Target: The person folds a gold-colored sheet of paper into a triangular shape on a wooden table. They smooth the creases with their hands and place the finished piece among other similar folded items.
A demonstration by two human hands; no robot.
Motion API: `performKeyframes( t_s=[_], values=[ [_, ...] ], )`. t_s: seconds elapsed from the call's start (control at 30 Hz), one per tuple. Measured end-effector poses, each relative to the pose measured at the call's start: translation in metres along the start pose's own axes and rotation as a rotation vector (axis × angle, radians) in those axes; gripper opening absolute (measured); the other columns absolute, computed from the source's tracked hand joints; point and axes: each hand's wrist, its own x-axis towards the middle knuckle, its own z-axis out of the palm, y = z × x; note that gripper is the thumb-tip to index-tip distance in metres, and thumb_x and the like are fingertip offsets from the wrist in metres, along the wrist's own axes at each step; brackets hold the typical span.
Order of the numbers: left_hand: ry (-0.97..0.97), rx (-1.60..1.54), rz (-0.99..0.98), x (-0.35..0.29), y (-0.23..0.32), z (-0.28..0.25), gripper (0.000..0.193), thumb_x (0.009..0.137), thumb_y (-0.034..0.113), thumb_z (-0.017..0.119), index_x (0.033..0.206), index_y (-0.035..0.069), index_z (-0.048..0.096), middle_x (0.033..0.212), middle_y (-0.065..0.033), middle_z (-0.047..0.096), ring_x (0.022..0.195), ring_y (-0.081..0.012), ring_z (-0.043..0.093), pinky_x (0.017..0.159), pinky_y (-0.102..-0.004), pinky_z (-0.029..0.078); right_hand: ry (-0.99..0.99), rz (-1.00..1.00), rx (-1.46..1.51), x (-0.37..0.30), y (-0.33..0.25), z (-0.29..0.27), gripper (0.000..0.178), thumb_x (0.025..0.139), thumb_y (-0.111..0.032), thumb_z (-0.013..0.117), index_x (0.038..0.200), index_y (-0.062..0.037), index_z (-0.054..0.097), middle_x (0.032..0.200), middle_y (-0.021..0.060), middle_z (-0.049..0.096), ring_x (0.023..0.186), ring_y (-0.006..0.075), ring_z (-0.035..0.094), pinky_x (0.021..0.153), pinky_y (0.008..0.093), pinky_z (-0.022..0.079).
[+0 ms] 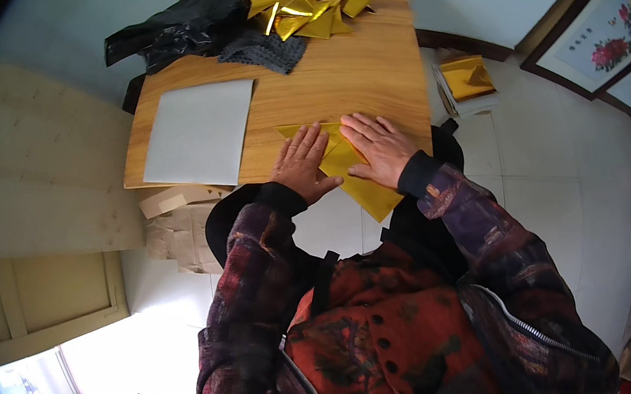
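A sheet of gold paper point(369, 194) with folded edges lies at the near edge of the wooden table, one pointed end hanging over toward my lap. Both hands press on it from above. My left hand point(304, 164) is flat on its left part, fingers stretched out and thumb toward the middle. On the right part rests my right hand point(380, 147), fingers extended and palm down. Part of the paper is hidden beneath the hands. To the left of my left hand lies a flat pale grey sheet point(200, 137) on the table.
Folded gold paper pieces point(313, 1) are heaped at the table's far side, beside a black plastic bag point(193, 25) and a dark grey textured cloth point(263, 50). On the floor at right sits a stack with gold sheets point(467, 78). Cardboard point(182, 233) lies below the table's left edge.
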Motion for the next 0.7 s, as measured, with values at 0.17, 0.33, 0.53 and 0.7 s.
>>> performKeyframes(
  t_s=[0.17, 0.33, 0.53, 0.7],
  values=[
    [-0.061, 0.132, 0.037, -0.001, -0.001, -0.003, 0.107, 0.071, 0.061, 0.072, 0.151, 0.009, 0.024, 0.160, -0.0111, 0.015, 0.148, -0.0295, 0.013, 0.118, -0.0477, 0.015, 0.239, 0.146, 0.409, -0.015, 0.018, -0.012, 0.062, 0.087, -0.031, 0.066, 0.137, -0.0003, 0.043, 0.144, 0.0176, 0.044, 0.133, 0.0318, 0.041, 0.110, 0.0400, 0.034],
    [0.062, 0.155, 0.039, -0.001, 0.004, 0.007, 0.102, 0.071, 0.051, 0.076, 0.149, 0.009, 0.027, 0.159, -0.0117, 0.018, 0.147, -0.0307, 0.016, 0.117, -0.0474, 0.017, 0.357, 0.127, 0.289, -0.082, 0.018, -0.029, 0.053, 0.081, -0.019, 0.068, 0.127, 0.0014, 0.051, 0.132, 0.0186, 0.054, 0.122, 0.0367, 0.050, 0.103, 0.0422, 0.041],
    [0.154, 0.129, 0.061, 0.000, 0.008, 0.014, 0.094, 0.069, 0.039, 0.079, 0.146, 0.011, 0.034, 0.156, -0.0113, 0.027, 0.144, -0.0360, 0.022, 0.115, -0.0530, 0.019, 0.140, 0.088, 0.109, -0.106, -0.013, -0.023, 0.066, 0.075, -0.019, 0.071, 0.134, -0.0026, 0.046, 0.145, 0.0119, 0.041, 0.137, 0.0311, 0.035, 0.112, 0.0465, 0.029],
    [0.129, 0.182, 0.080, -0.001, 0.011, 0.010, 0.095, 0.066, 0.035, 0.079, 0.147, 0.015, 0.033, 0.156, -0.0105, 0.027, 0.144, -0.0372, 0.021, 0.115, -0.0532, 0.019, 0.156, 0.029, 0.236, -0.072, -0.017, -0.031, 0.068, 0.077, -0.023, 0.069, 0.136, -0.0012, 0.044, 0.145, 0.0130, 0.041, 0.138, 0.0320, 0.035, 0.112, 0.0475, 0.028]
  ],
)
